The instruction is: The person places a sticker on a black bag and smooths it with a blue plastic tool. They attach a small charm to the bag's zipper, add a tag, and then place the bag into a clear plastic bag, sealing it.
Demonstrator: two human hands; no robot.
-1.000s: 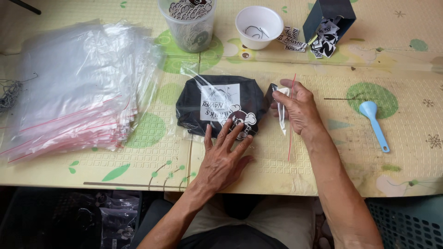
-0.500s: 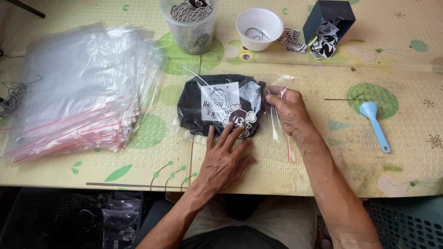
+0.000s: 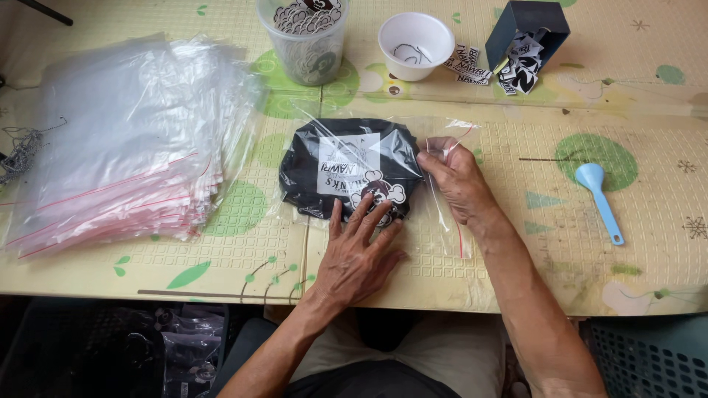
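One stack of clear zip bags (image 3: pixel 125 147) with red seal strips, far left on the table (image 3: pixel 649 273), fanned and lying flat. A tangle of dark cord (image 3: pixel 18 151) at the left edge, just beside the stack.
One clear plastic tub (image 3: pixel 304 37), top centre-left, holding printed cut-out stickers.
One black folded garment (image 3: pixel 346 169) with a white label, centre, lying inside a clear bag (image 3: pixel 435 221) whose red-striped mouth points right.
Left hand (image 3: pixel 358 254): flat, fingers spread, pressing down on the near edge of the bagged garment; grasping nothing.
Right hand (image 3: pixel 457 177): fingers pinched on the bag film just beside the garment's right edge.
One white bowl (image 3: pixel 415 44), top centre, with a thin dark loop inside.
One dark blue box (image 3: pixel 527 33), top right, tipped on its side, black-and-white printed tags spilling from it; a few lie between box and bowl.
One light blue plastic spoon (image 3: pixel 599 195), right, well apart from both hands.
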